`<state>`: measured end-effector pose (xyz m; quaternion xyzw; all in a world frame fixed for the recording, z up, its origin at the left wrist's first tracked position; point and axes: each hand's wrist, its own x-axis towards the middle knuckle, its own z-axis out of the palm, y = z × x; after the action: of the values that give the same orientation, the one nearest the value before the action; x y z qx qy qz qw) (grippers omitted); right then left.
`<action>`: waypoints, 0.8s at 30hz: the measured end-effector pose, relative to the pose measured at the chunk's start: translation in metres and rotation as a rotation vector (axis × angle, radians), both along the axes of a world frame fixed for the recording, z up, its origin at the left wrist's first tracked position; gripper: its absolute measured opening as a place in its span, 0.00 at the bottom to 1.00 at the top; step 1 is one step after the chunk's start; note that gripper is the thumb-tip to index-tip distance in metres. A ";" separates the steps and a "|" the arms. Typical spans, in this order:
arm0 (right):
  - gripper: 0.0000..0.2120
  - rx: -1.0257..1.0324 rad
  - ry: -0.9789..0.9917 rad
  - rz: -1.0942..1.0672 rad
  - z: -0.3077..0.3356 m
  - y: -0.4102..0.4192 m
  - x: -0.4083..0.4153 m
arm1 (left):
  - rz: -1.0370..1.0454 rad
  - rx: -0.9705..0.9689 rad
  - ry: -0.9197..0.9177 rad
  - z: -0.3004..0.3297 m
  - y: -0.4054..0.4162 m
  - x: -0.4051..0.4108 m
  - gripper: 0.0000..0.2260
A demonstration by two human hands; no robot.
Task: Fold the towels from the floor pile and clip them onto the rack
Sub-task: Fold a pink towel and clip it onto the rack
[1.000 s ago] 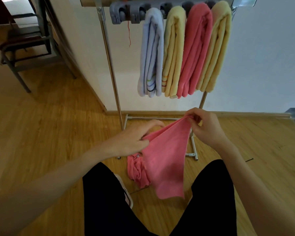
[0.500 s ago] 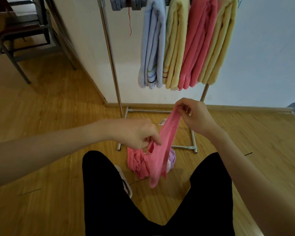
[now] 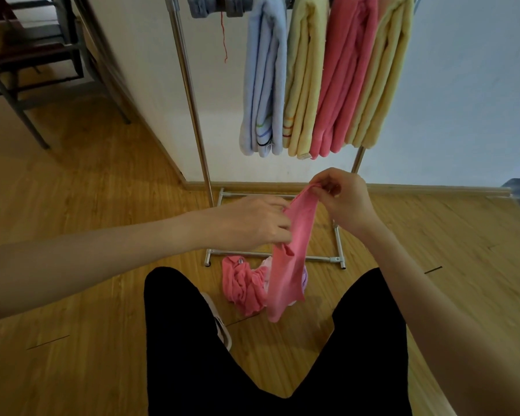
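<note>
Indoors, both hands' fingers (image 3: 324, 190) pinch a pink towel (image 3: 291, 259) over wooden floor (image 3: 87, 190).

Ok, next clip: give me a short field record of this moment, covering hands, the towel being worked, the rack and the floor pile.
left hand: pinches pink towel lower down
right hand: pinches towel's top end
pink towel: gathered narrow, hanging between both hands
rack: four folded towels hanging: blue, yellow, pink, yellow
floor pile: crumpled pink cloth, something pale partly hidden behind
stage: folding, not yet clipped
</note>
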<state>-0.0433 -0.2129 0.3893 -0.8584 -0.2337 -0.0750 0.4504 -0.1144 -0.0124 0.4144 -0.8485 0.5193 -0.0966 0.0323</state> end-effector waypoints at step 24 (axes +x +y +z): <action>0.09 0.288 0.285 0.281 0.014 0.005 -0.026 | 0.576 -0.510 -0.068 -0.006 -0.001 0.002 0.18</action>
<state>-0.0689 -0.2077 0.4035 -0.7463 -0.2717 0.0777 0.6026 -0.1121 -0.0131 0.4082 -0.9367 0.2177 -0.2376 -0.1367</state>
